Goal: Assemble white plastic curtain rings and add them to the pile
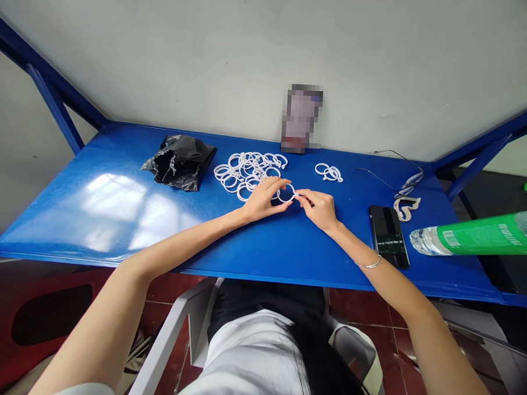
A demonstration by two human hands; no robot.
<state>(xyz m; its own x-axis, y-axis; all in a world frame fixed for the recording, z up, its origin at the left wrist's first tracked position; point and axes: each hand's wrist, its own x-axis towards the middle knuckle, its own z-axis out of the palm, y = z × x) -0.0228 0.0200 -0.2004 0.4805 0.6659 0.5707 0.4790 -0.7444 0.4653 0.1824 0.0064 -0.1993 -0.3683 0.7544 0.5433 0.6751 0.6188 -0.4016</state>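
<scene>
A white curtain ring (294, 190) is held between my two hands, just above the blue table. My left hand (262, 202) grips its left side, with the thumb below and the fingers above. At the ring's right side, my right hand (319, 209) pinches the spot where a small eyelet would sit; the fingertips hide the detail there. Behind and left of my left hand lies a loose pile of similar white curtain rings (242, 156), several of them overlapping. A smaller cluster of white rings (333, 174) rests apart, beyond my right hand.
On the blue table (244, 249), a crumpled black plastic bag (186, 159) lies left. A pixelated upright object (299, 117) leans against the wall. Eyeglasses (410, 183), a white curved piece (407, 208), a phone (388, 235) and a green-labelled bottle (484, 233) are at right.
</scene>
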